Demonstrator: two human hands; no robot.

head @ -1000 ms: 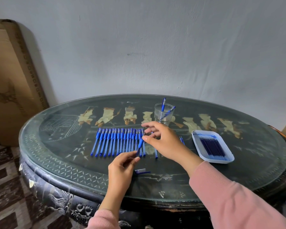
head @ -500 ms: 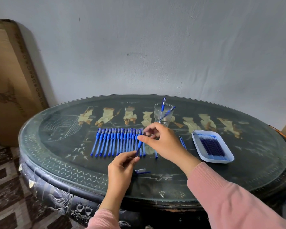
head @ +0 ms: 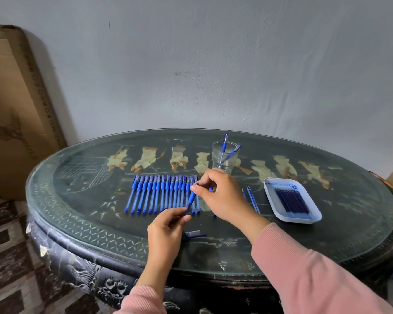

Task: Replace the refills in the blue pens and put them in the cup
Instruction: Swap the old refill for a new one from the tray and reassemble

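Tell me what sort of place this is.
Probably a room in a home: an ornate dark oval table with inlaid figures under glass, patterned brown floor tiles, and a cardboard box leaning against the plain wall.

Left hand (head: 166,228) pinching lower end of pen (head: 191,198), right hand (head: 222,196) pinching upper tip

Blue pens (head: 156,194) lie in a row (two in the cup (head: 216,155))

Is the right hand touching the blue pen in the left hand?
Touching. In the head view the right hand pinches the top of the blue pen; the left hand holds its bottom.
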